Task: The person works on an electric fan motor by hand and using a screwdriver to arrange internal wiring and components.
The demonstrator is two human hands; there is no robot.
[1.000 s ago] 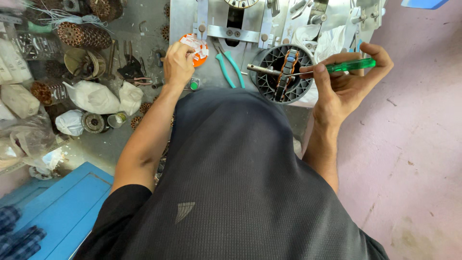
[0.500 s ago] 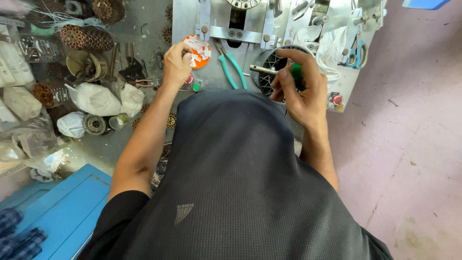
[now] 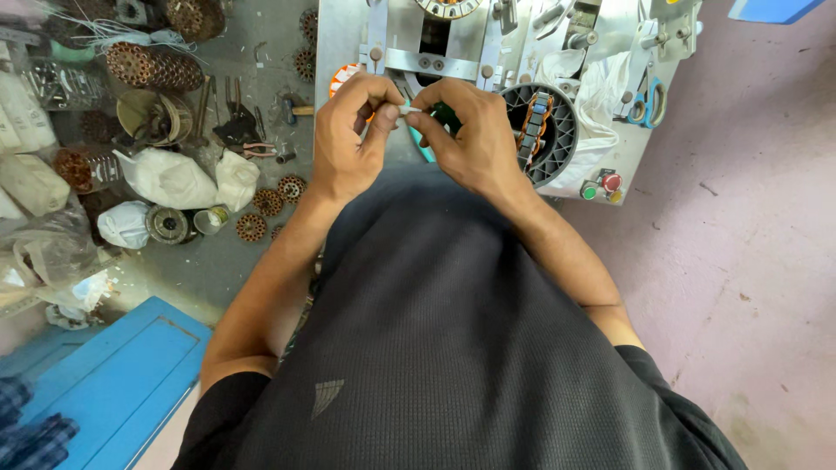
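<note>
Both hands meet in front of the person's chest, over the near edge of a grey metal worktop [image 3: 344,35] that carries a machine frame. The left hand [image 3: 348,144] has its fingers bent inward, thumb and forefinger pinched on one end of a small white piece [image 3: 409,110], too small to tell what it is. The right hand [image 3: 470,139] closes on the other end of that piece from the opposite side, and something dark green [image 3: 446,113] shows inside its curled fingers. The fingertips of the two hands almost touch at the white piece.

Behind the left hand, an orange and white roll [image 3: 341,78] lies on the worktop, partly hidden by the knuckles. Just beside the right hand, toward the worktop's right side, sits a round black stator housing [image 3: 557,130] with ribbed walls and a winding block inside. A white cloth [image 3: 601,83] is draped past it, and blue-handled scissors [image 3: 646,103] hang near the right edge. Red and green push buttons [image 3: 601,185] sit on the near right corner.

On the floor to the left lie white bags [image 3: 174,178], round copper-coloured laminated cores [image 3: 270,200] and loose tools. A blue board [image 3: 113,383] lies nearer the person.
</note>
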